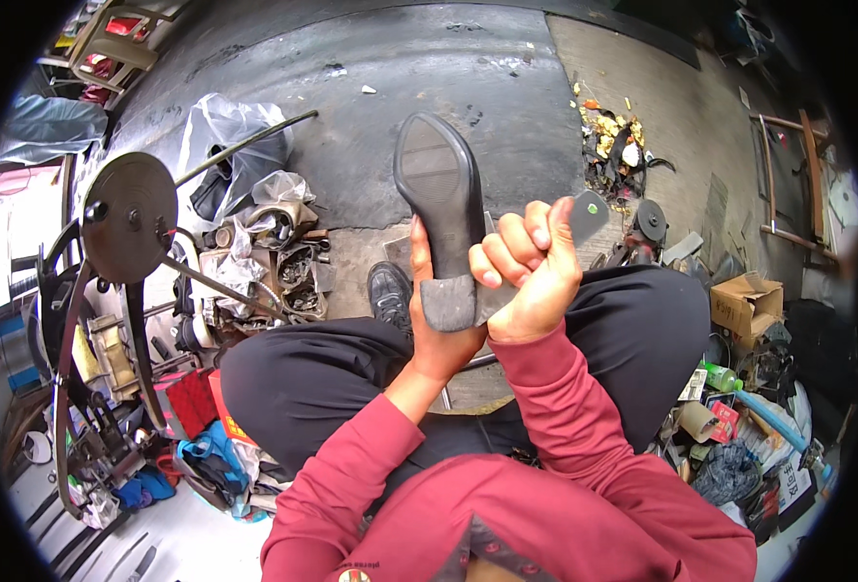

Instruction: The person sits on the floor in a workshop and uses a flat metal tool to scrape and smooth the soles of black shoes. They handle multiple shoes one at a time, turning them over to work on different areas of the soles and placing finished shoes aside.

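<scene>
A black heeled shoe [482, 209] is held up over my lap, its sole turned upward, toe pointing away and the grey heel block [448, 304] nearest me. My left hand [445, 349] is closed around it from below at the heel, with the thumb along the shank's left side. My right hand [534, 267] is wrapped round a flat grey metal blade [592, 215], probably a cobbler's knife. One rounded end, with a small green mark, sticks out above the fist. Its other end shows below the fingers, against the right side of the heel.
To the left stands a hand-cranked machine with a large dark wheel [128, 217] and long rods. Behind it lie plastic bags [230, 126] and shoe parts. A pile of scraps [615, 145] lies on the floor ahead. On the right are a cardboard box [747, 306] and clutter.
</scene>
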Motion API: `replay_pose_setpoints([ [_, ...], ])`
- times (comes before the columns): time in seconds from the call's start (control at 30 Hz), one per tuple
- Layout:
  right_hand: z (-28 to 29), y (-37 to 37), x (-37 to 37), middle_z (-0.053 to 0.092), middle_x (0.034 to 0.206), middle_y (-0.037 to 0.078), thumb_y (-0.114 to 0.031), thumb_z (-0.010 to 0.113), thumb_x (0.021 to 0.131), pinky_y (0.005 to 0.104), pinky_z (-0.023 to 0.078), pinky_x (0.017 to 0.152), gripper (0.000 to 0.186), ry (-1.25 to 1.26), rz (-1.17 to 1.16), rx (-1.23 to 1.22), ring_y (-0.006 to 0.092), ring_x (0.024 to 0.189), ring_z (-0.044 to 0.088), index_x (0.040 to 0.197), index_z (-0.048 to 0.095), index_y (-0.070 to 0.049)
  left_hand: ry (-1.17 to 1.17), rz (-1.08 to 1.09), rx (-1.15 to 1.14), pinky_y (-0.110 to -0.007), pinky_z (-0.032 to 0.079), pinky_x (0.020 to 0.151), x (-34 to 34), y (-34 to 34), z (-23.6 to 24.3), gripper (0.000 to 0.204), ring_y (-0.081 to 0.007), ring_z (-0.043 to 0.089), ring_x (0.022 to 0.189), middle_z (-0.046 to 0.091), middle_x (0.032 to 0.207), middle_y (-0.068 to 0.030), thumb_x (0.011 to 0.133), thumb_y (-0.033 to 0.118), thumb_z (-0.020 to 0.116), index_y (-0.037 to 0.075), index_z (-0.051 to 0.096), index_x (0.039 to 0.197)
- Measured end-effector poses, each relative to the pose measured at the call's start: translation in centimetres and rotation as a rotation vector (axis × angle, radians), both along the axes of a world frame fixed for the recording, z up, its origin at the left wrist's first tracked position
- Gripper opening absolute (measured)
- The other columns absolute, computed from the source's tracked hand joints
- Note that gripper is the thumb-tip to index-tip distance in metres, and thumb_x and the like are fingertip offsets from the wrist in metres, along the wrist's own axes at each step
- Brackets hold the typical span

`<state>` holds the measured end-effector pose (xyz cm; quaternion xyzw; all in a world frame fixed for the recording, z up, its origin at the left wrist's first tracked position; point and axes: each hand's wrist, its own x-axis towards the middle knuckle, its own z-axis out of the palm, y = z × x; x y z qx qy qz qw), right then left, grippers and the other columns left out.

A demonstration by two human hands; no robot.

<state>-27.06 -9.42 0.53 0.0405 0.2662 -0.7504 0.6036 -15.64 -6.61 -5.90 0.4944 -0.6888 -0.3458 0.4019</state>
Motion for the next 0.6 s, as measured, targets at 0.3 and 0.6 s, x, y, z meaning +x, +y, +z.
replay_pose_setpoints([
  [0.3,0.1,-1.3,-0.3,0.024,0.061,-0.008,-0.050,0.044,0.113,0.0309,0.036,0.051,0.047,-0.027,0.208,-0.035,0.0068,0.047,0.024,0.078,0.039,-0.018,0.117,0.078,0.195,-0.030,0.052,0.091,-0.4,0.7,0.7,0.109,-0.0218,0.068,0.098,0.065,0.109,-0.0067,0.080,-0.002,0.077,0.002,0.013,0.168],
  [0.6,-0.3,-0.2,-0.2,0.025,0.060,-0.008,-0.049,0.042,0.113,0.0319,0.036,0.052,0.048,-0.014,0.134,0.006,0.0074,0.046,0.023,0.076,0.040,-0.019,0.097,0.059,0.110,-0.038,0.057,0.087,0.1,0.8,0.4,0.119,-0.0312,0.074,0.102,0.069,0.126,-0.0216,0.076,0.011,0.088,0.006,0.013,0.168],
])
